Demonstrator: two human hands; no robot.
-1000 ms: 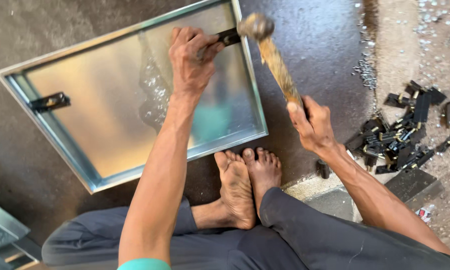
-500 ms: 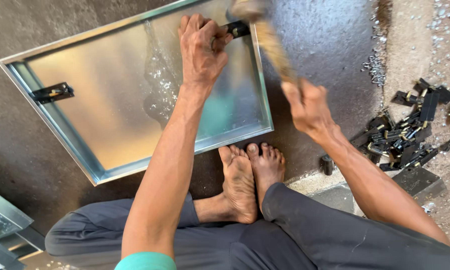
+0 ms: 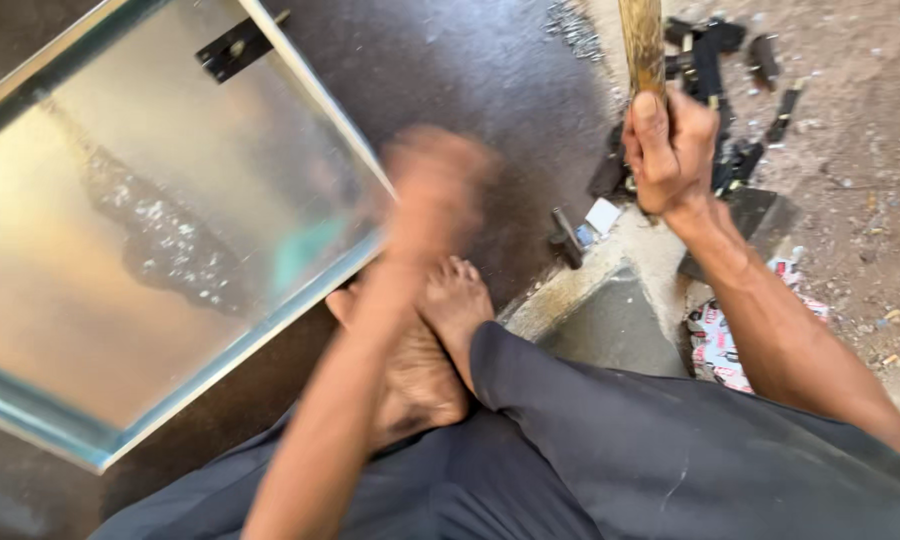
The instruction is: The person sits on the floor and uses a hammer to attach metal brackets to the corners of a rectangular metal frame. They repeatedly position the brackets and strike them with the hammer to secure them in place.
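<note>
Wooden handle (image 3: 642,45) stands nearly upright at the top of the view, its upper end cut off by the frame, and the right hand (image 3: 670,150) is wrapped around its lower end with fingers curled tight and the thumb laid along the wood. The left hand (image 3: 435,195) is a blur just beside the near right edge of the shiny metal tray (image 3: 160,250) (whether its fingers are spread or closed I cannot tell). That tray lies tilted on the dark floor, a black bracket (image 3: 235,45) fixed at its upper rim. Two bare feet (image 3: 435,340) rest pressed together below the tray's corner, between the dark trousered legs. A scatter of black metal parts (image 3: 715,60) lies behind the right hand.
</note>
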